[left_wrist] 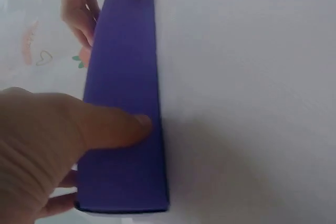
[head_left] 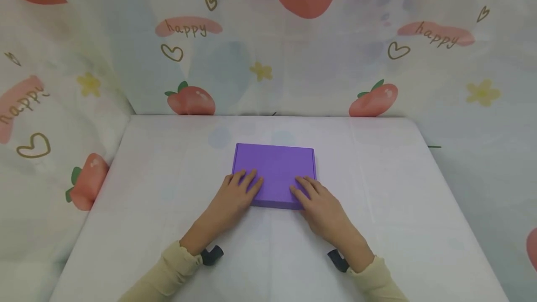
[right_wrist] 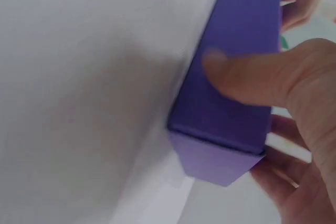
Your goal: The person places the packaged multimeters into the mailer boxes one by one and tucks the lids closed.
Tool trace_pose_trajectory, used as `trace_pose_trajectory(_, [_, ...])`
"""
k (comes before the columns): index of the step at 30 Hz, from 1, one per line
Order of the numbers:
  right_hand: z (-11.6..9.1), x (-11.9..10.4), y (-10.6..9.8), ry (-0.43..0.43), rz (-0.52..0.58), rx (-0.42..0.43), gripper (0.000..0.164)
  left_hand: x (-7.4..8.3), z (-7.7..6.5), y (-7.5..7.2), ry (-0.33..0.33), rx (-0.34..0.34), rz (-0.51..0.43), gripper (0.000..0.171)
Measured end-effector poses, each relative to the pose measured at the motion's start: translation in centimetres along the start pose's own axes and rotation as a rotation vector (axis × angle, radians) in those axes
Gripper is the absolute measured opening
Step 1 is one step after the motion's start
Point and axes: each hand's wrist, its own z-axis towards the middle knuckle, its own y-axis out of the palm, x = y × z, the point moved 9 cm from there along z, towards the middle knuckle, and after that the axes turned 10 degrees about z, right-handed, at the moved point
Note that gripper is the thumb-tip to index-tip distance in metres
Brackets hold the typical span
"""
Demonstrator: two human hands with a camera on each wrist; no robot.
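Note:
A flat, closed purple box (head_left: 274,164) lies on the white-covered table, its long front side toward me. My left hand (head_left: 230,199) holds its front left corner, fingers spread over the lid. On the front right corner, my right hand (head_left: 325,209) grips in the same way. In the left wrist view, the left thumb (left_wrist: 115,127) presses against the box's narrow front side (left_wrist: 126,66). The right wrist view shows the right thumb (right_wrist: 244,77) on that same side, with the other fingers (right_wrist: 283,174) beyond the top edge.
The white cloth on the table (head_left: 168,167) runs back to a printed curtain (head_left: 293,69) with strawberries, hearts and flowers. More of this curtain hangs along the left and right sides. Dark straps (head_left: 212,255) sit at both wrists, by the pale sleeves.

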Motion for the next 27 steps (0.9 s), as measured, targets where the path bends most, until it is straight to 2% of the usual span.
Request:
trace_pose_trajectory(4, [-0.3, 0.2, 0.4, -0.017, 0.009, 0.018, 0.067, -0.3, -0.3, 0.1, 0.002, 0.016, -0.041, 0.056])
trace_pose_trajectory(11, [-0.6, 1.1, 0.6, -0.029, 0.102, 0.072, 0.064, -1.1, -0.3, 0.2, 0.004, 0.027, -0.098, 0.067])
trace_pose_trajectory(18, [-1.0, 2.5, 0.3, -0.041, 0.176, 0.058, 0.069, -3.1, -1.0, 1.4, -0.021, -0.046, -0.230, 0.077])
trace_pose_trajectory(22, [-1.3, 3.9, -0.1, -0.008, 0.199, 0.013, 0.073, -4.8, -1.8, 1.7, -0.045, -0.094, -0.242, 0.084])
trace_pose_trajectory(24, [-1.5, 4.4, -0.2, 0.001, 0.204, -0.021, 0.076, -5.3, -2.1, 1.9, -0.037, -0.128, -0.238, 0.088])
trace_pose_trajectory(27, [-1.6, 4.8, -0.4, -0.014, 0.196, -0.064, 0.079, -5.6, -2.3, 2.0, 0.009, -0.165, -0.242, 0.090])
